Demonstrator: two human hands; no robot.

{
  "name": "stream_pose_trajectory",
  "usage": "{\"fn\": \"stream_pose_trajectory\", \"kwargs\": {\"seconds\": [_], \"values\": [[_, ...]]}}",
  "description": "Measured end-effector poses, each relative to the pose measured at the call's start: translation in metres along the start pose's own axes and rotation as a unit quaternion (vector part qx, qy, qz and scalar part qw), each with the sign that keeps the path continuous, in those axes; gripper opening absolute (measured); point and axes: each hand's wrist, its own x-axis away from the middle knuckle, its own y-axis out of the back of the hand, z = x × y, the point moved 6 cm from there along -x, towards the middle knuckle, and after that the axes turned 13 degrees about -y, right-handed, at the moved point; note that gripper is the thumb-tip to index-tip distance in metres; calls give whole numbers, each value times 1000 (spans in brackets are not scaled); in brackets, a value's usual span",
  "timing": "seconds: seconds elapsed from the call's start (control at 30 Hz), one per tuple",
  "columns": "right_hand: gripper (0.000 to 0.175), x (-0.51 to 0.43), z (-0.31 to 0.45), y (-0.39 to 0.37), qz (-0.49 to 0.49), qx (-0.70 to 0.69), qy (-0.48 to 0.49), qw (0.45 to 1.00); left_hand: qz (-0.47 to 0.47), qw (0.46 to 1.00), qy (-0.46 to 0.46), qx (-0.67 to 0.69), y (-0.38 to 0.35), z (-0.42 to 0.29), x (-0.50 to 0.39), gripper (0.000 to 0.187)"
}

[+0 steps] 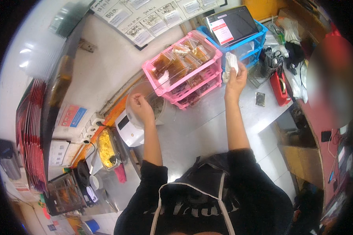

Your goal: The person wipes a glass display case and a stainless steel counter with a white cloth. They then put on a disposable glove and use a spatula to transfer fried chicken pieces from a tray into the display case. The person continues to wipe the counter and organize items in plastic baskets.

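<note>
My right hand (236, 81) holds a small stack of white paper or plastic packets (231, 62) upright, beside the blue plastic basket rack (244, 44). Over the rim of a round translucent tub (161, 119), my left hand (139, 105) has its fingers curled; whether something small is between them cannot be told. Between my hands stands a tiered pink plastic basket rack (191, 73), its top tier filled with clear sachets of brown sauce (176, 69) and its lower tiers with darker sachets. A tablet (231, 25) with a lit screen leans on top of the blue rack.
A small dark sachet (260, 99) lies on the metal table (203, 126) near a red tape dispenser (279, 88). A white device (130, 130) stands beside the tub. At left are a tray of yellow food (106, 148) and power sockets (91, 130). A blurred person (335, 82) is at far right.
</note>
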Motion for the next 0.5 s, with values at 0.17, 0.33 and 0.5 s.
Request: {"fn": "stream_pose_trajectory", "kwargs": {"seconds": [0.17,0.33,0.5], "values": [[32,4,-11,-7,-59,52,46,996,217,929,-245,-170,-21,-65,-23,11],[30,23,-24,13,-132,145,60,979,409,840,-342,-99,-90,-117,-26,14],[26,25,-35,20,-190,200,77,958,579,771,-264,8,-155,-113,-34,23]]}}
